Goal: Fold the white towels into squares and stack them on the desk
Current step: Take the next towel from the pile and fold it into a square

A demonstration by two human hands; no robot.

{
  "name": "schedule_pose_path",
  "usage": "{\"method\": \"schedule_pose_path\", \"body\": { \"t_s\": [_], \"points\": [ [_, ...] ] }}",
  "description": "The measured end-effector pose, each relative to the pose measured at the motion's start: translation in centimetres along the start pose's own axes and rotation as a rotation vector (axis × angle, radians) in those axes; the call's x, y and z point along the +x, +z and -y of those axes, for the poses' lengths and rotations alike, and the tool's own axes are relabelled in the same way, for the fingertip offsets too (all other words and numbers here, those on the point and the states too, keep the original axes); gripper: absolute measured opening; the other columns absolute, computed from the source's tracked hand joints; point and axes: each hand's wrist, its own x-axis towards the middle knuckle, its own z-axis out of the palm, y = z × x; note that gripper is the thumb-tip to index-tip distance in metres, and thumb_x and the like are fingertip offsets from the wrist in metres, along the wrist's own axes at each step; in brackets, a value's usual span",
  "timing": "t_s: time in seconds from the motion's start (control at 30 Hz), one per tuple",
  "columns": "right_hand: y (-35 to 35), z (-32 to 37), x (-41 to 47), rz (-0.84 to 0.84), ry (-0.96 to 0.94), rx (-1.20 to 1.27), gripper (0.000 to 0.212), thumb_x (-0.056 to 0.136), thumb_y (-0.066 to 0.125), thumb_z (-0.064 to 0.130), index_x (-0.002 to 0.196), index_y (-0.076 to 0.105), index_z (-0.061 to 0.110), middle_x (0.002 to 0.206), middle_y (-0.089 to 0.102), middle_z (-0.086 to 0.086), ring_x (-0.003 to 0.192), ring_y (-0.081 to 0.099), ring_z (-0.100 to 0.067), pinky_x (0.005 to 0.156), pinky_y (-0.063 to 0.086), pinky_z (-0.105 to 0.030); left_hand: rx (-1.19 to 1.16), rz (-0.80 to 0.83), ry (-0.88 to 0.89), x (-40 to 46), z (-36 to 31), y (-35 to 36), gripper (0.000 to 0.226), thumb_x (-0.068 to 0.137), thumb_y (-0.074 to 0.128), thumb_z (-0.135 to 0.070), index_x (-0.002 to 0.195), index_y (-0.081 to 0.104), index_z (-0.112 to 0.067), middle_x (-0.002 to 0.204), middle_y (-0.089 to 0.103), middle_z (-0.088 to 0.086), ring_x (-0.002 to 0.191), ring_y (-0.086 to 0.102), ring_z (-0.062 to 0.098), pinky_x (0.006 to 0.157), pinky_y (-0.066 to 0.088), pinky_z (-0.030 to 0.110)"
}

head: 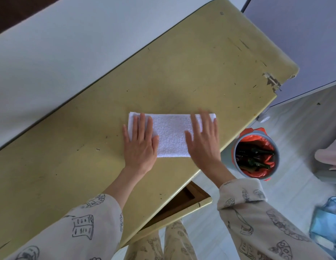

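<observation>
Head view:
Towel: white terry towel (171, 135) folded into a long rectangle, lying flat on the scuffed yellow-green desk top (191, 72), near its front edge.
Left hand (140, 142): flat, fingers straight, pressing the towel's left end; grasps nothing.
Right hand (203, 139): flat on the right end, fingers straight, slightly blurred, probably pressing.
Floor: grey bin with red liner (256, 153), dark bottles inside.

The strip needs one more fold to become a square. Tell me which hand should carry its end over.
Probably right: the right hand lies flat on the white terry towel strip's end beside the desk's open edge; the left hand can pin the other end.
</observation>
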Motion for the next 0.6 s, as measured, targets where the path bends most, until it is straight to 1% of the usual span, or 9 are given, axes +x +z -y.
{"method": "schedule_pose_path", "body": {
  "t_s": [0.03, 0.13, 0.23, 0.3, 0.37, 0.4, 0.47, 0.53, 0.6],
  "points": [
    [0.6, 0.2, -0.3, 0.072, -0.031, -0.013, 0.051, 0.093, 0.034, 0.034, 0.136, 0.04, 0.009, 0.145, 0.037, -0.019, 0.135, 0.035, -0.035, 0.111, 0.024, -0.05, 0.002, 0.008, 0.005, 0.1, 0.1, 0.0, 0.057, 0.097, 0.016, -0.038, 0.145, 0.013, -0.007, 0.153, 0.02, 0.015, 0.142, 0.016, 0.031, 0.112, 0.012, 0.056],
    [1.7, -1.1, -0.7, 0.204, 0.061, -0.006, 0.062, 0.094, 0.017, 0.045, 0.147, 0.024, 0.014, 0.155, 0.018, -0.014, 0.143, 0.017, -0.029, 0.117, 0.005, -0.038, 0.022, 0.046, 0.026, 0.0, 0.9, -0.3, 0.058, 0.097, 0.014, -0.042, 0.146, 0.012, -0.01, 0.154, 0.016, 0.011, 0.142, 0.014, 0.028, 0.111, 0.01, 0.056],
    [1.6, -2.2, -0.9, 0.225, 0.053, -0.063, 0.065, 0.094, 0.009, 0.05, 0.149, 0.013, 0.016, 0.156, 0.009, -0.014, 0.145, 0.008, -0.026, 0.117, -0.002, -0.032, 0.039, 0.083, -0.02, 0.0, 2.3, -0.7, 0.061, 0.097, 0.005, -0.047, 0.146, 0.004, -0.012, 0.155, 0.008, 0.006, 0.143, 0.011, 0.028, 0.111, 0.005, 0.055],
    [1.4, -1.9, -0.9, 0.246, 0.051, -0.074, 0.066, 0.093, 0.007, 0.05, 0.149, 0.011, 0.016, 0.156, 0.006, -0.016, 0.145, 0.006, -0.027, 0.118, -0.002, -0.033, -0.001, 0.094, -0.124, 0.0, 3.3, -1.2, 0.062, 0.097, 0.008, -0.046, 0.147, 0.003, -0.01, 0.156, 0.007, 0.01, 0.144, 0.008, 0.03, 0.112, 0.004, 0.054],
    [1.3, -1.3, -0.8, 0.234, 0.081, -0.092, 0.065, 0.093, 0.01, 0.048, 0.148, 0.016, 0.015, 0.156, 0.007, -0.019, 0.145, 0.008, -0.03, 0.117, -0.002, -0.036, -0.091, 0.058, -0.267, -0.1, 3.9, -2.1, 0.059, 0.099, 0.022, -0.039, 0.146, 0.014, -0.005, 0.155, 0.011, 0.016, 0.143, 0.01, 0.032, 0.114, 0.009, 0.053],
    [1.2, -0.9, -0.7, 0.219, 0.09, -0.106, 0.063, 0.093, 0.014, 0.046, 0.147, 0.021, 0.014, 0.155, 0.011, -0.02, 0.144, 0.011, -0.032, 0.117, -0.002, -0.038, -0.138, 0.007, -0.315, -0.3, 4.0, -2.7, 0.054, 0.098, 0.03, -0.033, 0.143, 0.025, -0.002, 0.151, 0.02, 0.02, 0.14, 0.018, 0.035, 0.113, 0.016, 0.051],
    [1.1, 0.1, -0.6, 0.187, 0.062, -0.142, 0.059, 0.093, 0.02, 0.043, 0.144, 0.029, 0.014, 0.153, 0.02, -0.019, 0.142, 0.02, -0.033, 0.115, 0.003, -0.046, -0.186, -0.089, -0.372, -0.4, 3.6, -3.8, 0.042, 0.095, 0.045, -0.027, 0.128, 0.044, -0.002, 0.136, 0.038, 0.022, 0.124, 0.036, 0.038, 0.102, 0.031, 0.046],
    [1.5, 1.0, -0.8, 0.179, 0.005, -0.162, 0.058, 0.093, 0.023, 0.044, 0.143, 0.03, 0.016, 0.152, 0.025, -0.017, 0.14, 0.024, -0.033, 0.113, 0.007, -0.051, -0.269, -0.066, -0.463, -0.2, 2.9, -4.3, 0.038, 0.092, 0.052, -0.032, 0.117, 0.051, -0.004, 0.124, 0.042, 0.018, 0.114, 0.038, 0.034, 0.092, 0.034, 0.04],
    [2.1, 1.5, -1.0, 0.188, -0.029, -0.152, 0.059, 0.093, 0.022, 0.048, 0.144, 0.028, 0.019, 0.152, 0.026, -0.014, 0.14, 0.024, -0.032, 0.112, 0.007, -0.053, -0.356, 0.013, -0.575, 0.5, 2.2, -4.6, 0.043, 0.086, 0.059, -0.038, 0.113, 0.053, -0.005, 0.121, 0.041, 0.016, 0.114, 0.035, 0.031, 0.09, 0.034, 0.034]
  ]
}}
